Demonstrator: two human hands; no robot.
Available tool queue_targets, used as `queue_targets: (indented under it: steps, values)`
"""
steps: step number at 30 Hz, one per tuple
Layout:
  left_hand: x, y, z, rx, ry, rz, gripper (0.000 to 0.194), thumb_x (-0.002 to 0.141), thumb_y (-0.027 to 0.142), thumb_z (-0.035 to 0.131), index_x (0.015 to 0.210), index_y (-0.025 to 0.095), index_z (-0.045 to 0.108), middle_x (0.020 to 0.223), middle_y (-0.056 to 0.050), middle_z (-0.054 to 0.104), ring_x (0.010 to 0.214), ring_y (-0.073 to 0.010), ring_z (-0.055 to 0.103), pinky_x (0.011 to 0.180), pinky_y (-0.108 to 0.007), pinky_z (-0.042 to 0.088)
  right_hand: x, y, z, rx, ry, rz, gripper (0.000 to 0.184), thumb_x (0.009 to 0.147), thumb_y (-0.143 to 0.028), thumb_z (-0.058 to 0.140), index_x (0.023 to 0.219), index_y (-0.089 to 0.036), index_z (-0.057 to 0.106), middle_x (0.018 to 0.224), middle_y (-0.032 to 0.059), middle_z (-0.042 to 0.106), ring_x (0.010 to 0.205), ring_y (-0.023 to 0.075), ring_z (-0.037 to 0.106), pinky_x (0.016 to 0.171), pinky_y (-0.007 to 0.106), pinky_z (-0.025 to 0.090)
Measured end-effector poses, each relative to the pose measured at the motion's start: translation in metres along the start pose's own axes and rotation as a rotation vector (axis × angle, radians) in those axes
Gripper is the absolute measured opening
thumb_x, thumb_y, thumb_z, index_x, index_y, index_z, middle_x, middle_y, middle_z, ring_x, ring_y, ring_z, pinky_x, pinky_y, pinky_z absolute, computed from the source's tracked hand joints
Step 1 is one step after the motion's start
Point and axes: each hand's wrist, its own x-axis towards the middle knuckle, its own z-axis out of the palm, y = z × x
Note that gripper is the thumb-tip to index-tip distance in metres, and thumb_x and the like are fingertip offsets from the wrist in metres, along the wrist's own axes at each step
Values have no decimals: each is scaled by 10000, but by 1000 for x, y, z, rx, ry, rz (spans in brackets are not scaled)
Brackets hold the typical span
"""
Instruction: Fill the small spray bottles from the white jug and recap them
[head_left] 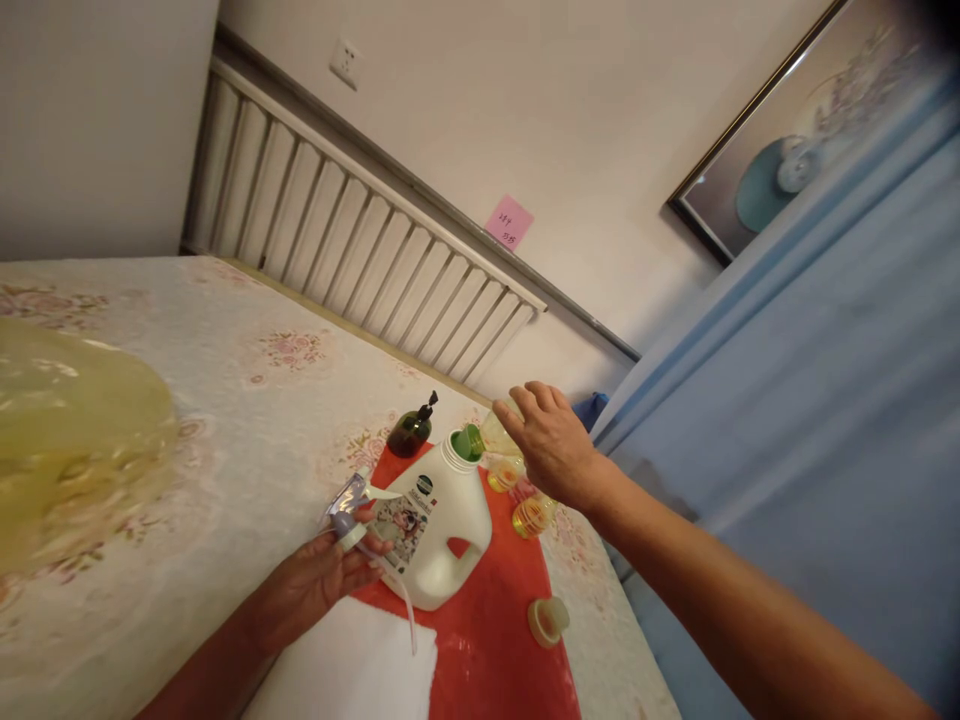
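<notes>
My left hand (322, 575) is closed around a trigger spray head (349, 520) with a white collar. Its thin clear tube hangs down in front of a white plastic jug (442, 520) with a printed label and a handle. At the jug's mouth sits a green funnel-like piece (469, 442). My right hand (551, 435) grips a clear bottle (499, 428), tilted with its mouth at the green piece. The fingers partly hide this bottle, and I cannot tell whether liquid is flowing.
Small containers of yellow liquid (532, 515) stand right of the jug, on a red mat (487, 650). A dark pump bottle (410, 432) is behind it, and a pale cap (547, 622) lies nearer. White paper (352, 665) and a large yellowish transparent object (82, 440) are leftward.
</notes>
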Motion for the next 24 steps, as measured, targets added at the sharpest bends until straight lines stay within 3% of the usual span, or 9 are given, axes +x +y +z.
queue_targets:
  steps: [10,15,20,24]
  values:
    - [-2,0,-2,-7,-21,6,392,896,270,644,1283,242,590,1114,-92,720,1166,-270,625,978,-402,520,-2,-2,0,27,-11,29,579,737,-76,587,1309,-119,512,1236,192,535,1126,343,404,949,456,328]
    - [-10,-1,4,-7,13,20,356,902,250,639,1255,220,604,1110,-114,720,1171,-272,625,975,-410,522,-9,-6,9,115,-15,112,626,691,-53,602,1306,-131,513,1254,184,533,1125,336,418,934,443,350]
    - [-27,-4,20,-4,122,98,321,949,228,565,1269,247,571,1093,-94,728,1106,-220,663,987,-384,519,-27,-9,34,411,-9,266,683,668,-100,639,1333,-131,490,1253,161,554,1105,305,465,941,421,407]
    - [-36,1,51,58,205,181,351,928,203,596,1275,242,556,1056,-94,735,1033,-201,690,940,-364,553,-50,-19,64,782,62,422,705,667,-209,704,1336,-166,486,1251,124,574,1129,285,513,981,431,428]
